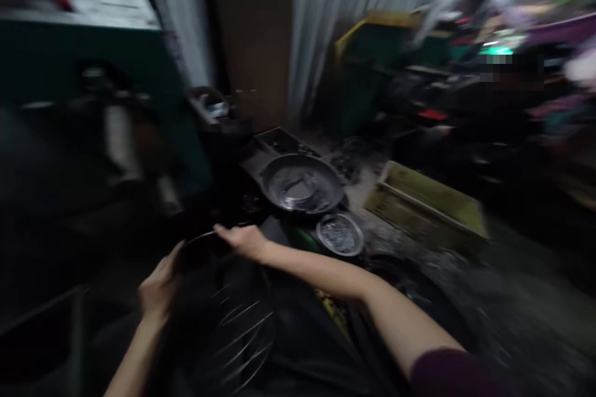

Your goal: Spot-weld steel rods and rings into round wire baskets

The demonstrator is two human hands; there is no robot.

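The frame is dark and smeared by motion. With both hands I grip the thin rim of a dark round basin in front of my lap. My left hand is closed on the rim's left side. My right hand pinches its far side, the forearm crossing from the lower right. Bright curved streaks show within the round outline; whether they are wires or shiny contents, I cannot tell.
A wide grey pan with metallic pieces stands ahead, beside a smaller bowl of shiny bits. A yellowish trough lies to the right. A green machine rises at left. A blurred person is at the upper right.
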